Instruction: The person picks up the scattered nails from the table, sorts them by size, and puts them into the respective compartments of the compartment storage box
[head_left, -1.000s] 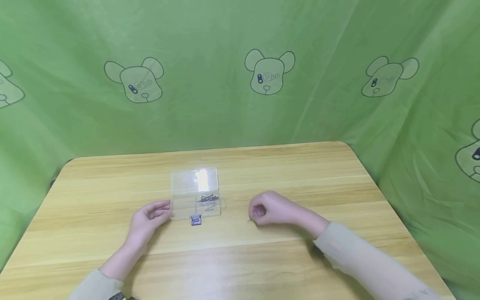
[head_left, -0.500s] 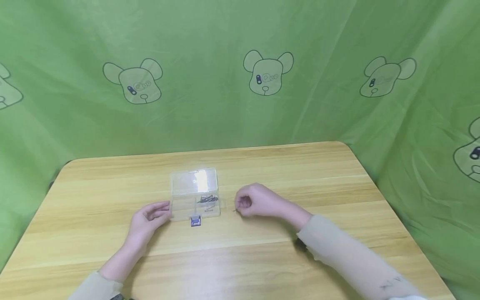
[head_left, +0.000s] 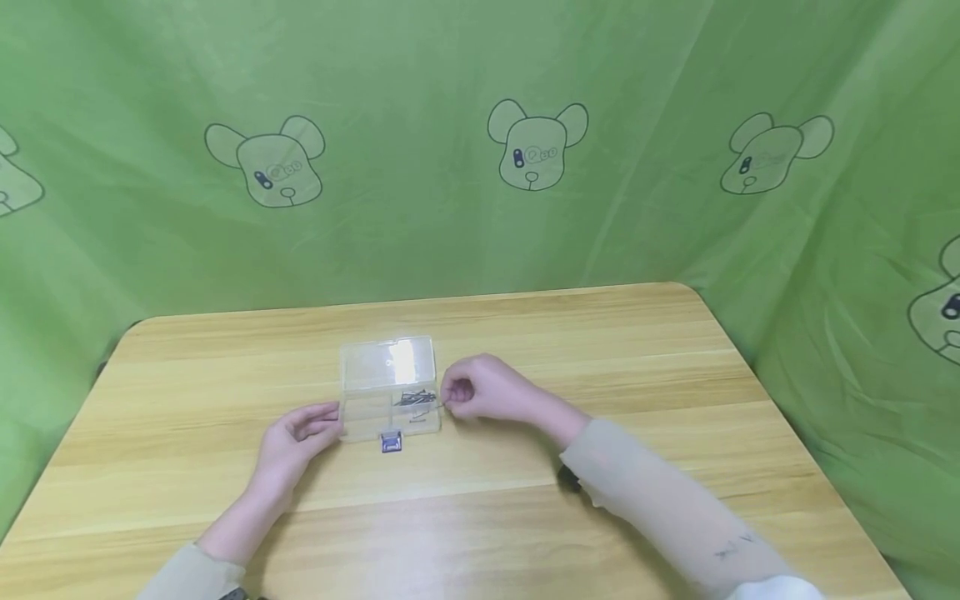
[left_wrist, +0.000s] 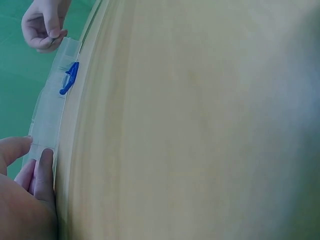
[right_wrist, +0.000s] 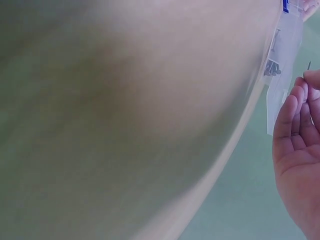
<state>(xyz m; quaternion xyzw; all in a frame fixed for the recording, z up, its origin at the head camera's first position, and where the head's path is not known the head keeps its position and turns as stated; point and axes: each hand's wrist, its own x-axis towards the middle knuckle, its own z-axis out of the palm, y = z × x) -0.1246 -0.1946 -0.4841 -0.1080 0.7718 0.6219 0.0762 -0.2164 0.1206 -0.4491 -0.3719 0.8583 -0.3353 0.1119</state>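
Note:
A clear plastic box (head_left: pixel 367 429) lies on the table with its lid (head_left: pixel 367 364) raised and a blue latch (head_left: pixel 392 442) at the front. Dark thin nails (head_left: pixel 416 398) are heaped in its back right compartment, and a few more lie in the front right one. My left hand (head_left: pixel 296 437) holds the box at its left end, thumb and fingers on the edge. At the right wall, my right hand (head_left: pixel 483 387) pinches a small thin nail (right_wrist: pixel 309 65) between thumb and fingertip, its point sticking out towards the compartments.
The wooden table (head_left: pixel 480 517) has rounded far corners. Behind and beside it hang green curtains (head_left: pixel 420 233) printed with bear heads. The raised lid stands on the far side of the box.
My right hand has moved left and a little away from me, carrying the nail from the open table to the box's right wall. The left hand and box have stayed put.

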